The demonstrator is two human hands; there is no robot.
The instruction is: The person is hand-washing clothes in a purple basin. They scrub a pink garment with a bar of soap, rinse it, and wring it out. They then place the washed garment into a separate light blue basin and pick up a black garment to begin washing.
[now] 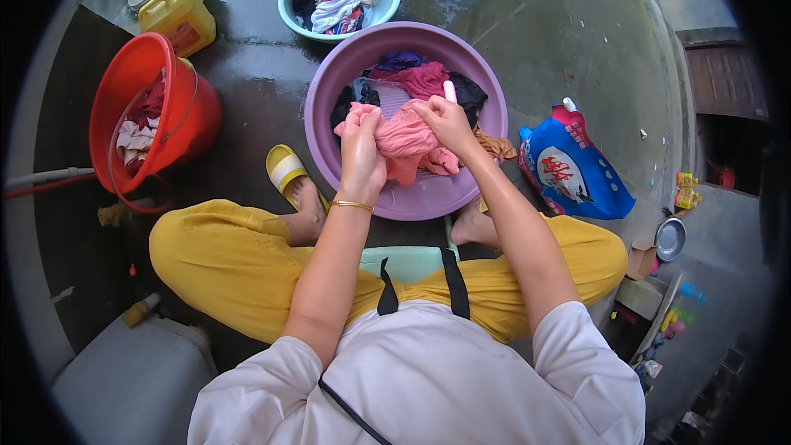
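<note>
A pink cloth garment (405, 136) is bunched between my two hands above a round purple plastic basin (405, 210). My left hand (363, 142) grips its left end, and my right hand (446, 123) pinches its upper right part. By my right fingers a white, pale-pink-edged handle-like piece (450, 91) sticks up; what it belongs to is hidden. Inside the basin lie a magenta cloth (417, 79), a purple cloth (400, 61) and black cloths (466, 96) around a ribbed surface. A brown cloth (494, 143) hangs over the basin's right rim.
Beyond the basin stands a mint-green tub (284, 3) of clothes. To the left are a red bucket (201, 130) holding clothes and a yellow jug (198, 28). A blue detergent bag (602, 188) lies right. The concrete floor (531, 25) looks wet.
</note>
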